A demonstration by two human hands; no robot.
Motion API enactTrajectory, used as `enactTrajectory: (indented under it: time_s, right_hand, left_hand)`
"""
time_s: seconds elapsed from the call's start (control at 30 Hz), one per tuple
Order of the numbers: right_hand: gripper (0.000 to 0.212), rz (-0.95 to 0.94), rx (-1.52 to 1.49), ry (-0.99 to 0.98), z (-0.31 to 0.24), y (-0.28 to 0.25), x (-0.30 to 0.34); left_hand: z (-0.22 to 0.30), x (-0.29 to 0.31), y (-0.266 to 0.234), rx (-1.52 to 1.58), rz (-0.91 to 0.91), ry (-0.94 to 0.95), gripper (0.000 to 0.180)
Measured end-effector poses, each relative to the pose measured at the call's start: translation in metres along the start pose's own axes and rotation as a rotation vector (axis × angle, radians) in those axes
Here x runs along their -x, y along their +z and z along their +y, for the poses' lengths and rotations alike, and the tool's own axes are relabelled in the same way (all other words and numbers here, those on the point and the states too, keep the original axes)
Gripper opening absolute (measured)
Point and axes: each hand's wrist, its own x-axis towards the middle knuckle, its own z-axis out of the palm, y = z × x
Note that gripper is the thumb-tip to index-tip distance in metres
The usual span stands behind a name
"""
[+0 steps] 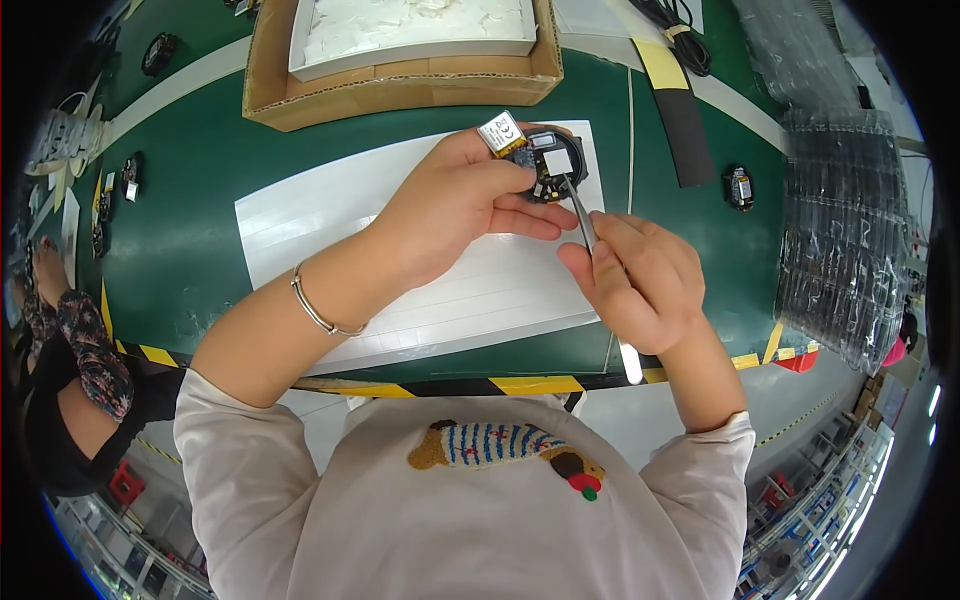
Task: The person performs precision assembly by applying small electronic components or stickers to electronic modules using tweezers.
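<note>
A green table point(735, 275) carries a white sheet point(320, 225) at the near middle, a cardboard box point(420, 97) beyond it, small black devices point(132, 177) left, and clear plastic trays point(842, 235) right.

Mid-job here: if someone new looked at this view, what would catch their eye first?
Probably the round black device near the upper middle, held in the left hand, with a silver-and-yellow cell at its upper left. The right hand holds metal tweezers with the tip at the device. Next, the open cardboard box at the top and the clear plastic trays stacked along the right side.
</note>
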Motion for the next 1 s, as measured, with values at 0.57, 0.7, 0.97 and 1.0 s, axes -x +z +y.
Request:
enactTrajectory:
  time_s: [0.57, 0.7, 0.97, 1.0]
  right_hand:
    - [0.034, 0.071, -0.112, 0.132, 0.002, -0.011, 0.002]
    - [0.032, 0.049, -0.075, 0.077, 0.001, -0.004, 0.004]
    - [0.031, 0.064, -0.010, 0.039, 0.002, 0.007, 0.006]
    - [0.031, 0.066, -0.001, 0.034, 0.002, 0.007, 0.006]
  left_hand:
    - [0.003, 0.003, 0.006, -0.171, -0.029, 0.020, 0.032]
    - [0.000, 0.003, 0.006, -0.147, 0.004, 0.041, 0.029]
    - [-0.003, 0.002, 0.007, -0.146, 0.002, 0.057, 0.024]
    - [-0.004, 0.002, 0.006, -0.150, -0.004, 0.056, 0.023]
